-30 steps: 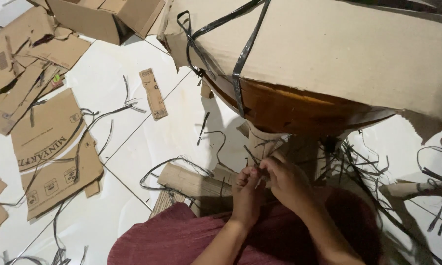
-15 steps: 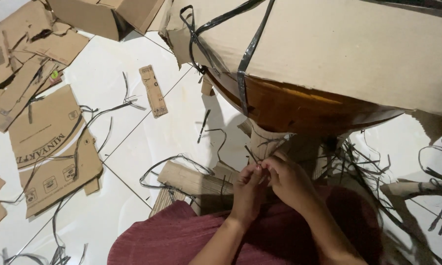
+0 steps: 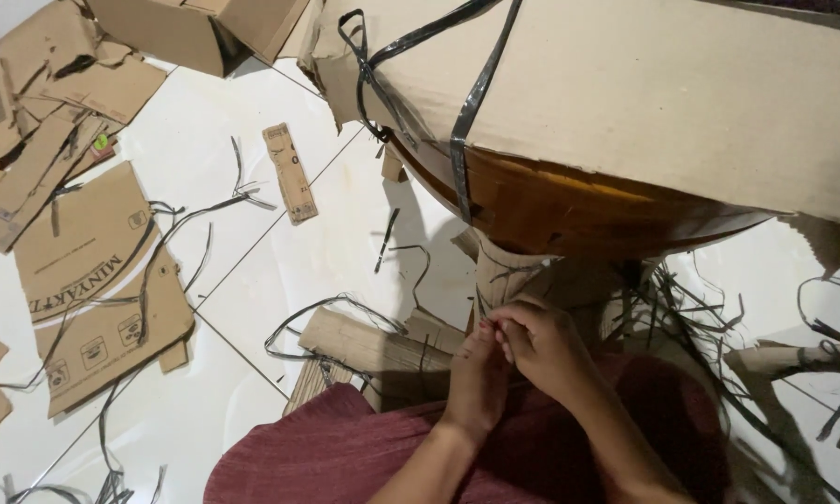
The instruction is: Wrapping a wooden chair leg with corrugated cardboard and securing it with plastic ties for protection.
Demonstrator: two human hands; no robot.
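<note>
Work item: thin black plastic strapping strand (image 3: 488,297), wound on the cardboard-wrapped wooden furniture leg (image 3: 504,271) beneath the glossy brown rounded wooden top (image 3: 569,205).
Left hand (image 3: 476,369): fingertips pressed together at the strand; the pinch itself could not be confirmed.
Right hand (image 3: 546,345): curled, touching the left, fingers at the same point.
Handling: judged light, flexible, slippery, sharp-edged; best gripped close to the knot.
Surroundings: white tiled floor (image 3: 252,280) carried torn cardboard pieces (image 3: 84,271).

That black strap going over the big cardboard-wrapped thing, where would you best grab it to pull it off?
Probably at the knot of the black strap, at the wrapping's left corner. There the bands bunch and lift off the cardboard wrapping; elsewhere they lie flat. Come from the open floor side, on the left.
</note>
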